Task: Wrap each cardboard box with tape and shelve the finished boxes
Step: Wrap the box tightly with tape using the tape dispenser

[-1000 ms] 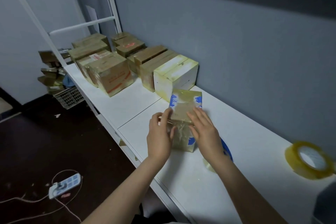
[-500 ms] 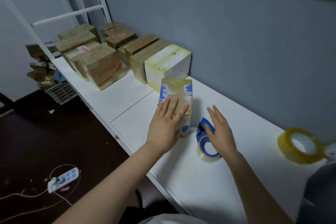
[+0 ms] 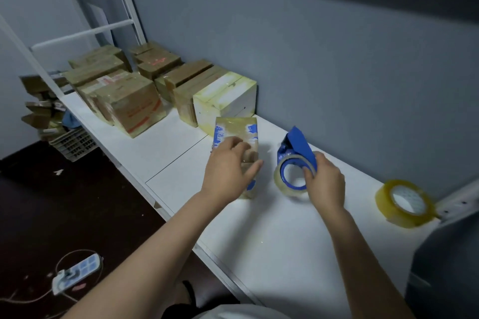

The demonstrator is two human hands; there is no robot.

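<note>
At frame centre the box sits on the surface with its long axis running up the frame, the left hand curled over its near part, while just right of it, apart, the right hand grips the tape.

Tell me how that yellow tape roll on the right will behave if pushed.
The yellow translucent tape roll appears to lie flat on the white table, so it would probably slide, not roll. Its thick winding suggests it is stiff and fairly heavy.
</note>
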